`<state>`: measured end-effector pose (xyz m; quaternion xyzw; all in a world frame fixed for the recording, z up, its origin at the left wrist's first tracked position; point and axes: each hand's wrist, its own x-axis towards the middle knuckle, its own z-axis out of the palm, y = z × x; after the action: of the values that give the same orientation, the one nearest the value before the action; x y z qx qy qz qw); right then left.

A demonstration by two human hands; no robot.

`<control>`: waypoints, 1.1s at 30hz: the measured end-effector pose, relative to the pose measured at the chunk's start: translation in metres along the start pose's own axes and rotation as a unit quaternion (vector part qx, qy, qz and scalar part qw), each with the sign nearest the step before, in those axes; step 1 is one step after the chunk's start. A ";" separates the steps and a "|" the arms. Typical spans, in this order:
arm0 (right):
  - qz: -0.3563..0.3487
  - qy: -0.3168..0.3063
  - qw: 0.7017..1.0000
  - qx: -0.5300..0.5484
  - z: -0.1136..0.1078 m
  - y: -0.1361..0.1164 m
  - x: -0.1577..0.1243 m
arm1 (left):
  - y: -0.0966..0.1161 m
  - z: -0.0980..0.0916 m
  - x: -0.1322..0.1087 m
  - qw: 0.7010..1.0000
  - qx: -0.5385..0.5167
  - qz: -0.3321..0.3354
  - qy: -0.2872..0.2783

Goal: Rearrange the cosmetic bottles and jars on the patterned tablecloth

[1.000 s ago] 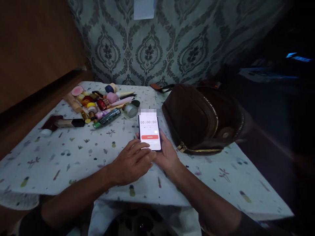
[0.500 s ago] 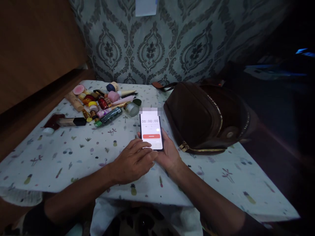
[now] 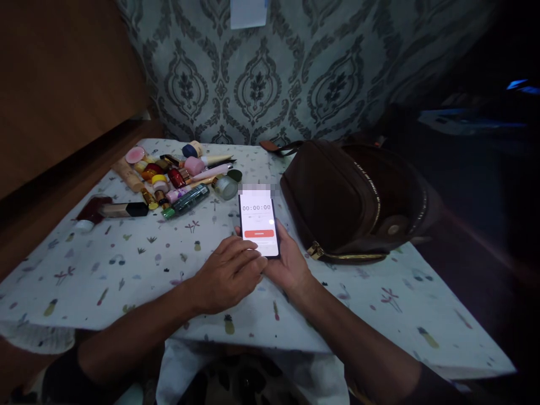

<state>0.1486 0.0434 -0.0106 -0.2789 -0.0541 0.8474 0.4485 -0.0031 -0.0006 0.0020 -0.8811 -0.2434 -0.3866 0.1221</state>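
Phone [image 3: 258, 224] gripped in right hand [image 3: 292, 263], its count at zero, apparently unstarted; left hand [image 3: 230, 274], fingers loosely extended, over its near end. Cosmetics [image 3: 177, 179] lie left of the phone, bag [image 3: 324, 191] right.

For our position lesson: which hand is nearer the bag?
Right. The right hand holds the phone near the bag's left end; the left hand is farther left, by the phone's lower end.

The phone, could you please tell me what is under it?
The right hand cradles the phone from below, with fingers showing at its left edge. The phone and hands hide the rest of the grip and the tablecloth directly beneath.
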 end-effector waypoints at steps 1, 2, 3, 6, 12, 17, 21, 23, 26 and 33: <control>0.001 0.007 1.000 0.001 0.001 0.000 -0.001 | 0.000 0.000 0.000 1.000 0.001 -0.001 -0.001; 0.000 0.014 1.000 0.001 0.002 0.000 -0.001 | 0.000 0.000 0.000 1.000 0.000 -0.002 -0.002; 0.001 0.020 1.000 0.002 0.003 0.000 -0.002 | 0.000 -0.001 0.000 1.000 -0.001 -0.002 -0.003; 0.005 0.029 1.000 0.008 0.006 0.000 -0.003 | -0.001 -0.001 0.000 1.000 0.000 -0.007 -0.008; 0.009 0.014 1.000 0.010 0.003 -0.001 -0.002 | -0.002 -0.001 -0.001 1.000 0.000 -0.010 -0.016; 0.005 0.008 1.000 0.022 0.002 -0.001 -0.002 | -0.002 -0.002 0.000 1.000 -0.005 -0.013 -0.019; -0.001 0.017 1.000 0.022 0.003 -0.001 -0.002 | -0.002 -0.002 0.000 1.000 0.000 -0.015 -0.019; -0.004 0.020 1.000 0.021 0.003 -0.001 -0.002 | -0.002 -0.002 0.000 1.000 0.002 -0.017 -0.017; -0.002 0.013 1.000 0.021 0.001 -0.001 -0.001 | -0.002 -0.002 0.001 1.000 0.005 -0.018 -0.015; 0.002 -0.015 1.000 0.011 -0.004 -0.001 0.002 | -0.001 -0.001 0.000 1.000 0.007 -0.022 -0.015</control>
<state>0.1507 0.0448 -0.0143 -0.2616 -0.0509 0.8527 0.4493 -0.0047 0.0000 0.0025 -0.8805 -0.2671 -0.3739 0.1164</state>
